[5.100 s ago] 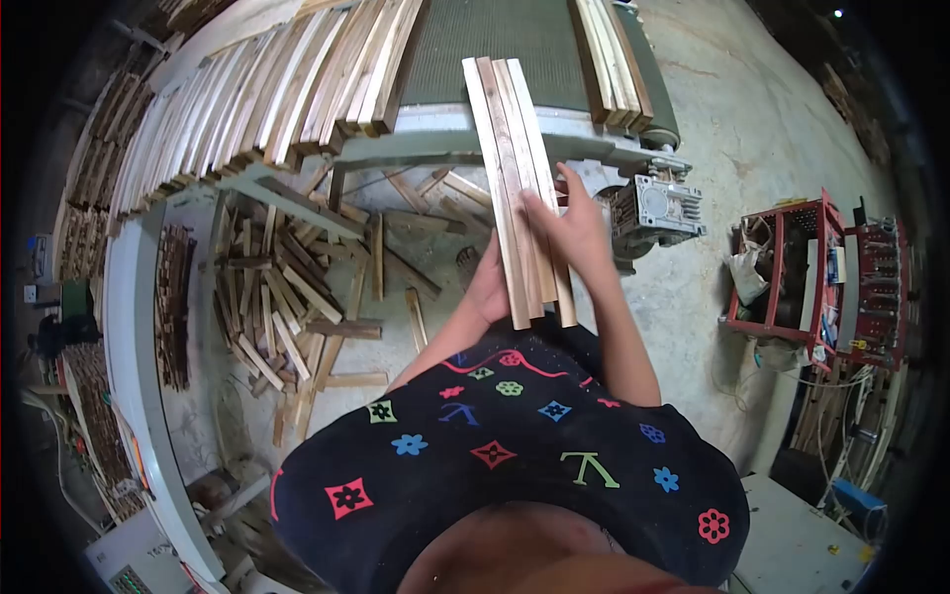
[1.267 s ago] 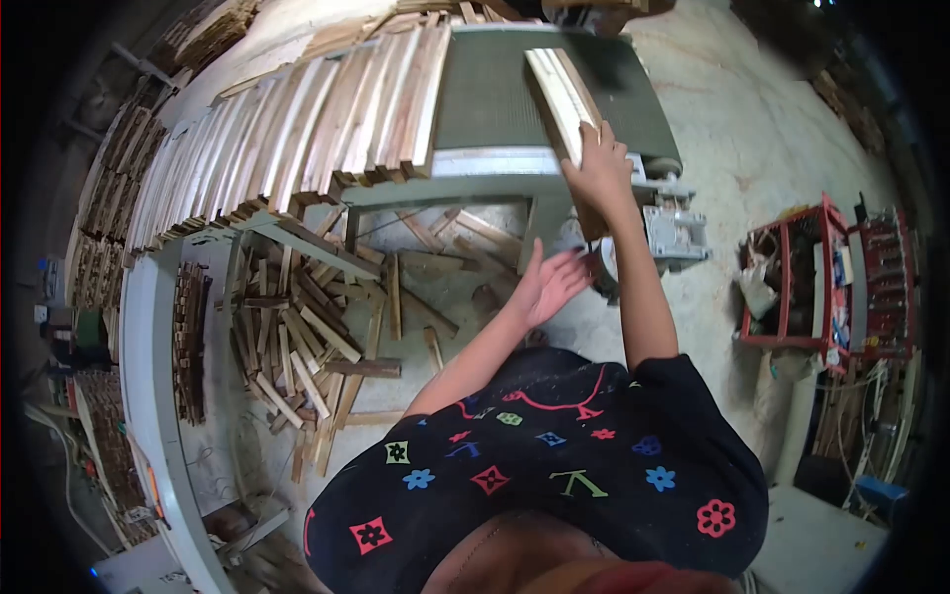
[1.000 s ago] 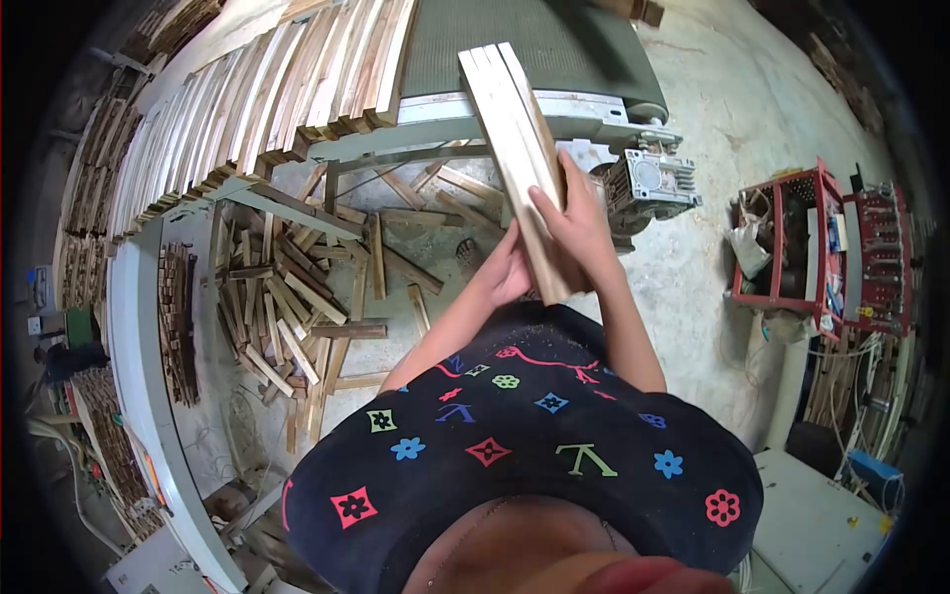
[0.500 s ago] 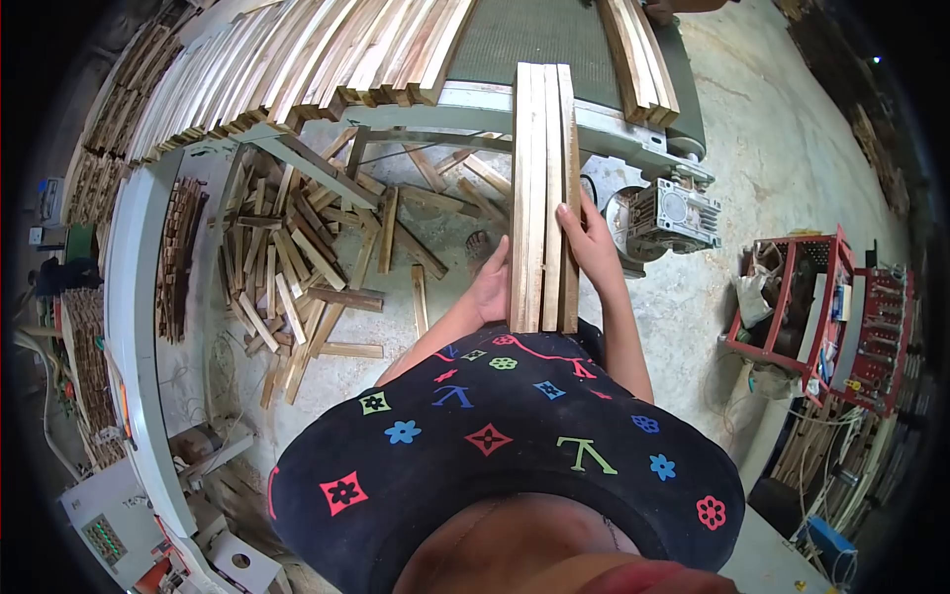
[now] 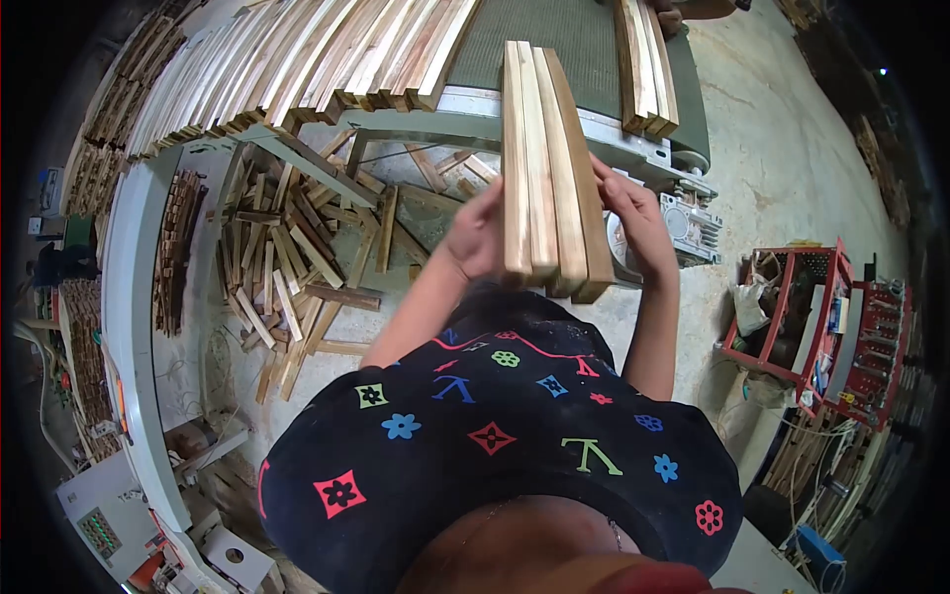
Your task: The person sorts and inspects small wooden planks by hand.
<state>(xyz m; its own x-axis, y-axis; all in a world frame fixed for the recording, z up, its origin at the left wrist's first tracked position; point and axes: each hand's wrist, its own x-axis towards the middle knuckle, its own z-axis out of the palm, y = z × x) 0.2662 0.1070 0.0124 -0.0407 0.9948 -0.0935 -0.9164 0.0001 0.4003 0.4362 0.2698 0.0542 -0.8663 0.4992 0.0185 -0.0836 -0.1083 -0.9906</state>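
Between my two hands is a bundle of several wooden strips (image 5: 542, 168), pressed side by side, their far ends over the edge of a green conveyor belt (image 5: 539, 45). My left hand (image 5: 477, 233) is closed against the bundle's left side, its fingertips partly hidden behind the wood. On the right side, my right hand (image 5: 638, 218) grips with bent fingers, some of them out of sight. A long row of wooden strips (image 5: 307, 59) lies on the belt to the left. A smaller group of strips (image 5: 648, 79) rests near the belt's right end.
Another person's hand (image 5: 670, 20) is beside the right-hand group. A motor (image 5: 693, 223) sits below the conveyor's right end. Loose wood offcuts (image 5: 287, 257) are piled on the floor under the frame. A red tool rack (image 5: 792, 317) stands at right.
The bundle has risen and moved a little forward, its near ends lifting off my front. The strips have fanned slightly at the near end. Both hands moved up with it.
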